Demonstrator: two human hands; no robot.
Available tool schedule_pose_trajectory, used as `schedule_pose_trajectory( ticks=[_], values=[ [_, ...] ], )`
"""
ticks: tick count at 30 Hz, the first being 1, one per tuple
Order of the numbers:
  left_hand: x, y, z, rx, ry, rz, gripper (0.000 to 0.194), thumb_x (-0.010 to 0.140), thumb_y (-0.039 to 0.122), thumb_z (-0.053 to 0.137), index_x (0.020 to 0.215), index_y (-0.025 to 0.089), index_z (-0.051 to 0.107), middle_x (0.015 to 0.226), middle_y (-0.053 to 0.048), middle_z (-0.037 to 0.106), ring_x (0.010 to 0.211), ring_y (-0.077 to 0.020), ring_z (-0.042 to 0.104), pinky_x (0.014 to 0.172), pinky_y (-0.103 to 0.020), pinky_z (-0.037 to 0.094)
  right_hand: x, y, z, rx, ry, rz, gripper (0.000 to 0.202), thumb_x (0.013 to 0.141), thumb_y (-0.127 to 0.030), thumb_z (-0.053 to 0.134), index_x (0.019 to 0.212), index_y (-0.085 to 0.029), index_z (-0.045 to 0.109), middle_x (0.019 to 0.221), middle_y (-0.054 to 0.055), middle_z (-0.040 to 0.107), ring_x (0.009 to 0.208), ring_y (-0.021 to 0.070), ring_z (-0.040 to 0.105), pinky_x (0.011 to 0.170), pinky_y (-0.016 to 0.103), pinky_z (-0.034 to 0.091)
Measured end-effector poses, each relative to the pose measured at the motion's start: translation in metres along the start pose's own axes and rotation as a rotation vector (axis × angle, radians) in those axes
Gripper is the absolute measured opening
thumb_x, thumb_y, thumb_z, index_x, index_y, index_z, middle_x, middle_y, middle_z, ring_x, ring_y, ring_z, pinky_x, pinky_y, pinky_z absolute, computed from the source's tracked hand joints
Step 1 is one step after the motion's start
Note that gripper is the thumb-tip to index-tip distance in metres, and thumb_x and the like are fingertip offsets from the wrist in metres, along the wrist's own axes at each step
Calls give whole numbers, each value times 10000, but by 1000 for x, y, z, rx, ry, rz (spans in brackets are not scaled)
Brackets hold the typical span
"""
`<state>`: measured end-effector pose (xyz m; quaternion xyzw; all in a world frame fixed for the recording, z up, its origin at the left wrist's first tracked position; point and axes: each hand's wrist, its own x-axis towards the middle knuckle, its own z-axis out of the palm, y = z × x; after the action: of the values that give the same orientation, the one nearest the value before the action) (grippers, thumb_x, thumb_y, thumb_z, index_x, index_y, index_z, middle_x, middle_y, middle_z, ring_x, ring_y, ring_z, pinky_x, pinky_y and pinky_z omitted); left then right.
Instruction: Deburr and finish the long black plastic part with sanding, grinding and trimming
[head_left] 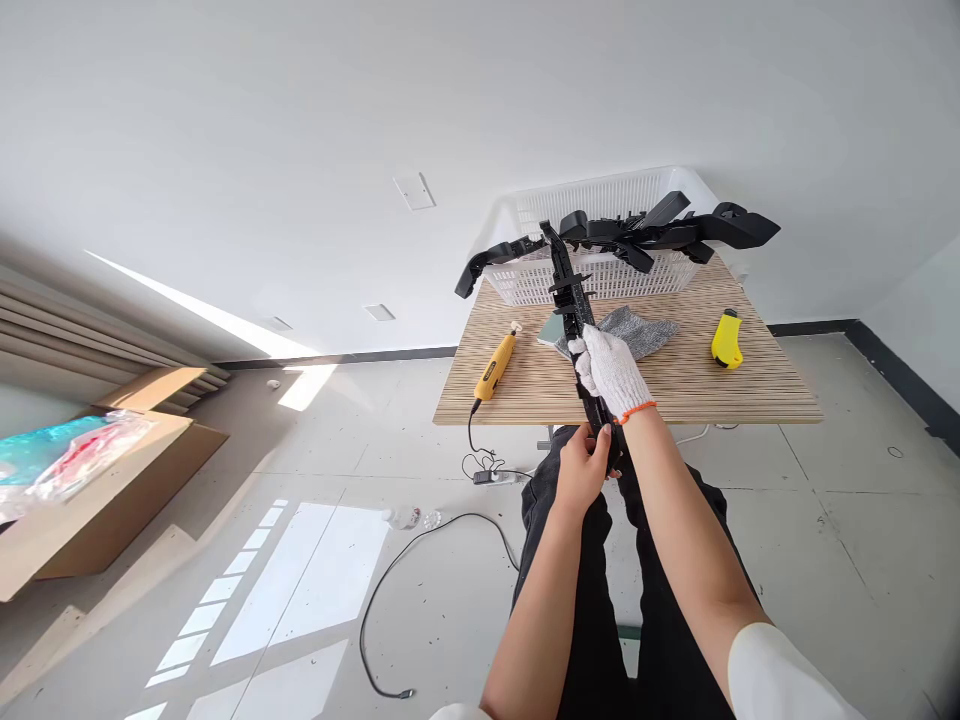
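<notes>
A long black plastic part slants from the basket's front rim down past the table's near edge. My bare left hand is closed around its lower end, just off the table edge. Higher up, my right hand, in a white knit glove with an orange cuff, grips the same part from the right side. A grey cloth lies behind the gloved hand, with a greenish flat piece beside it. Whether the part's far tip touches the basket I cannot tell.
A white plastic basket holding several black plastic parts stands at the back of the wooden table. A yellow corded rotary tool lies left, a yellow cutter-like tool right. Cables and a cardboard box are on the floor.
</notes>
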<state>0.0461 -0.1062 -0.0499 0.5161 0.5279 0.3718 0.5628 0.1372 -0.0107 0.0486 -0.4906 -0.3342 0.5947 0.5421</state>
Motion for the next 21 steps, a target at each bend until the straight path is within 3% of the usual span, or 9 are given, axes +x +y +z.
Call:
schedule_pose_trajectory(
  ticks=[8,15,21],
  values=[
    [0,-1,0,16,-11,9,441,935,652,543,919,212,558,632,43,550,482,-155,653,444,-228,489,-7,-3,4,35,31,10,373,924,-548,592,913,-175,615,395,-107,349,301,62,261,303,171,192],
    [0,-1,0,21,-13,15,434,942,647,530,936,213,556,630,42,546,484,-162,654,449,-236,500,-9,-3,7,-4,46,3,204,967,-393,513,920,-209,587,409,-108,366,307,64,280,313,162,200],
    [-1,2,0,32,-17,22,446,942,650,525,942,206,562,626,37,546,471,-162,638,453,-247,505,-11,-2,8,-70,59,-43,181,962,-404,508,883,-242,527,407,-111,380,294,78,297,300,172,217]
  ],
)
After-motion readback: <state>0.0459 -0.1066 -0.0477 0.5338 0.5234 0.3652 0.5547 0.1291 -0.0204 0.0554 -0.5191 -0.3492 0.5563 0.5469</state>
